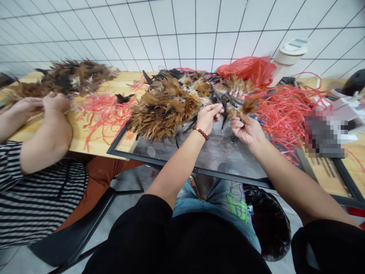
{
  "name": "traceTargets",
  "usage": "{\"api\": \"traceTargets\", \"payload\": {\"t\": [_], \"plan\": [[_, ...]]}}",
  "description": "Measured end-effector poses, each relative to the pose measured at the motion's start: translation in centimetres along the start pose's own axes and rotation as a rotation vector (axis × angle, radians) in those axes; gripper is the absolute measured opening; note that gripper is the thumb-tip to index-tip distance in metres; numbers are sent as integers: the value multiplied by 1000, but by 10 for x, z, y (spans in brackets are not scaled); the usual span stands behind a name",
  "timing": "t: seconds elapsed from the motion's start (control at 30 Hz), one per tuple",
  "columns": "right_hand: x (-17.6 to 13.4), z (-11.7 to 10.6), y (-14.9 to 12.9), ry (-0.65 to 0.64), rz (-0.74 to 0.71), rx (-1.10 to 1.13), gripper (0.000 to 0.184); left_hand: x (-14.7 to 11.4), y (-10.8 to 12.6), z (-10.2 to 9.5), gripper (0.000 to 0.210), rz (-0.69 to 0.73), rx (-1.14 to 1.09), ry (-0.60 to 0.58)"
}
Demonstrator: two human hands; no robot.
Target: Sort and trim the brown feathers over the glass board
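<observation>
My left hand (209, 117), with a dark red bead bracelet (201, 133) on the wrist, is closed in a pinch beside some dark feathers. What its fingertips hold is too small to make out. Closed on a small bunch of brown feathers (248, 107), my right hand (246, 129) is a short way to the right. Left of my hands lies a large heap of brown and black feathers (168, 102), and more light brown feathers (235, 86) lie behind them.
Tangled red plastic strips (282, 114) spread to the right. A red plastic bag (246, 70) and a white tumbler (288, 59) stand near the tiled wall. At left, a co-worker's hands (55, 103) work beside another feather pile (80, 76). Below hangs a black bin bag (269, 224).
</observation>
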State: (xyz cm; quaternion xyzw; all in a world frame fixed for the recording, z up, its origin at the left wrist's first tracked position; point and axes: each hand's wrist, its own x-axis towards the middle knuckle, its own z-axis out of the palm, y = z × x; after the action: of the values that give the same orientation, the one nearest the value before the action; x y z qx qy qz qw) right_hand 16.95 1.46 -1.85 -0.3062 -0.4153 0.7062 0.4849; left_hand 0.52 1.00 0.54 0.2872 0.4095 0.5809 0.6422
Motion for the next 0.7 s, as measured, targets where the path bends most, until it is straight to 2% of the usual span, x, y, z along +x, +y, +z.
{"api": "traceTargets", "payload": {"t": [0.17,0.23,0.33,0.47,0.6,0.7], "plan": [[0,5,7,42,-9,-67,31,-1,-6,0,10,-82,87,-149],[0,3,10,84,-98,-208,34,-1,-9,0,19,-142,113,-211],[0,-4,12,138,-321,-552,41,0,-12,1,32,-213,115,-283],[0,-11,11,150,-607,-916,36,1,-15,-1,35,-278,115,-349],[-1,-12,11,156,-688,-1055,29,1,-14,-3,30,-347,128,-379],[-1,-13,11,177,-717,-1070,26,0,-11,-3,26,-386,121,-401]]}}
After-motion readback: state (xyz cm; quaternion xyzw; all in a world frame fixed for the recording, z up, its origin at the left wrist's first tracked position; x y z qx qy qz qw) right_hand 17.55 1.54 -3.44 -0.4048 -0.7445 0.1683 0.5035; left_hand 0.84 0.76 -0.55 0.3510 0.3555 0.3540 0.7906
